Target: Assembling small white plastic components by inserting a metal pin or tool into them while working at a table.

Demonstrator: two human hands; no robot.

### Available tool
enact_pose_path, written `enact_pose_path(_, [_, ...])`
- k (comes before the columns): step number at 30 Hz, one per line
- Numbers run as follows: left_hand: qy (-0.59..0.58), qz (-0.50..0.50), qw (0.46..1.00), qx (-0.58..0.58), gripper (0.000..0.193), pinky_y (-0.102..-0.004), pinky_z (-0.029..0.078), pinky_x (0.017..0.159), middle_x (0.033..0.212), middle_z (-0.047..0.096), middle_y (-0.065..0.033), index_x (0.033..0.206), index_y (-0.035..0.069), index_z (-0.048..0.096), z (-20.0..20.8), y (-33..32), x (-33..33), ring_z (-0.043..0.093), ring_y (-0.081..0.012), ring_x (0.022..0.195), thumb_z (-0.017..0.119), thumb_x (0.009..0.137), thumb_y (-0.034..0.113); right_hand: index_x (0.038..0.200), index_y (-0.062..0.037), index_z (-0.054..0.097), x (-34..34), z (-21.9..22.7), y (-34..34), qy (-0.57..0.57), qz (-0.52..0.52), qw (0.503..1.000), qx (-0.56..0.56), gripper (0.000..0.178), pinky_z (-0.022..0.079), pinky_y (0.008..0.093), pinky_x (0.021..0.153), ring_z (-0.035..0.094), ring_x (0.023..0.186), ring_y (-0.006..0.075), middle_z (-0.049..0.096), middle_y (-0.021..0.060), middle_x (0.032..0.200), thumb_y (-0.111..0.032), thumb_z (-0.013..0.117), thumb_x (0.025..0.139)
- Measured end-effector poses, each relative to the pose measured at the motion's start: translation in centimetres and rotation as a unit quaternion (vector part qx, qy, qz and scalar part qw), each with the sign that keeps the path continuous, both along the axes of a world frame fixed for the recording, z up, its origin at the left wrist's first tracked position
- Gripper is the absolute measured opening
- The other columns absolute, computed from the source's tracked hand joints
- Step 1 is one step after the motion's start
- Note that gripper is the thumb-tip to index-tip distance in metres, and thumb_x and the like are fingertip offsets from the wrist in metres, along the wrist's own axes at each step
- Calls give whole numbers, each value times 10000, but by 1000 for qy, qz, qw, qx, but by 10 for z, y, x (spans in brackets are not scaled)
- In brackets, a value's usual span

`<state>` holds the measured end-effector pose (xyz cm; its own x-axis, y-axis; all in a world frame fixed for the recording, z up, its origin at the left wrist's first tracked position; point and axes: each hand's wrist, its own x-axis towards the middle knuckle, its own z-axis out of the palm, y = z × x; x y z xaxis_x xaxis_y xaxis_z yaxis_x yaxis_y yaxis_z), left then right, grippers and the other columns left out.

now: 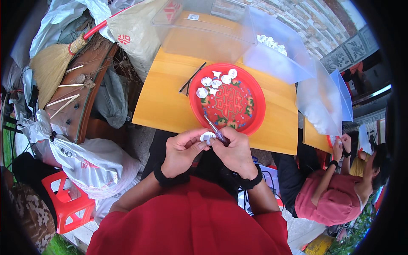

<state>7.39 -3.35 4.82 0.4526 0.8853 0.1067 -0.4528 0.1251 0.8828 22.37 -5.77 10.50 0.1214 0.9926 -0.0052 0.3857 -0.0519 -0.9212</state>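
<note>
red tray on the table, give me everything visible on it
The red tray is round and shallow with a raised rim, glossy like plastic, with a gold and floral pattern printed across its floor. It lies flat on the yellow wooden table, near the front edge. Several small white round parts are clustered along its far left side; the rest of its floor is bare. Neither hand touches it, though the thin tool in the right hand reaches over its near rim.

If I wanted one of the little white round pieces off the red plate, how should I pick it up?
Pinch a white round piece by its edge, thumb and finger on opposite sides, coming down from above. It looks to lie flat on the red plate, and neighbouring pieces sit close, so a sideways reach would likely bump them.
</note>
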Motion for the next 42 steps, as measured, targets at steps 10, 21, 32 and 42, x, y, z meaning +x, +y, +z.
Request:
enact_pose_path(10, [4, 117, 993, 3, 329, -226, 457, 806, 1051, 579, -61, 1138, -31, 532, -19, 9, -8, 552, -110, 916, 579, 814, -67, 851, 23, 601, 116, 89, 88, 25, -207, 972, 106, 184, 289, 214, 383, 387, 434, 42, 557, 12, 620, -139, 639, 775])
enact_pose_path(21, [56, 135, 989, -10, 273, -233, 455, 832, 1097, 535, -74, 1061, -32, 568, -40, 18, -8, 543, -120, 948, 576, 795, -92, 803, -4, 649, 62, 21, 107, -406, 104, 907, 48, 148, 478, 440, 656, 592, 741, 365, 598, 211, 695, -125, 592, 740])
enact_pose_path(32, [58, 146, 988, 1, 237, -252, 450, 868, 1137, 532, -102, 1005, -24, 577, -44, 18, -6, 544, -141, 996, 553, 790, -121, 782, -16, 614, 31, -22, 131, -463, 148, 872, 59, 150, 473, 440, 665, 601, 713, 347, 606, 188, 711, -155, 633, 730])
enact_pose_path(42, [-22, 68, 992, -106, 281, -239, 465, 806, 1020, 600, -62, 1159, -15, 542, -6, 2, 4, 571, -119, 917, 534, 881, 24, 828, -32, 586, 5, 23, 22, -367, 105, 908, 171, 205, 479, 357, 554, 588, 683, 278, 566, 100, 744, -46, 676, 645])
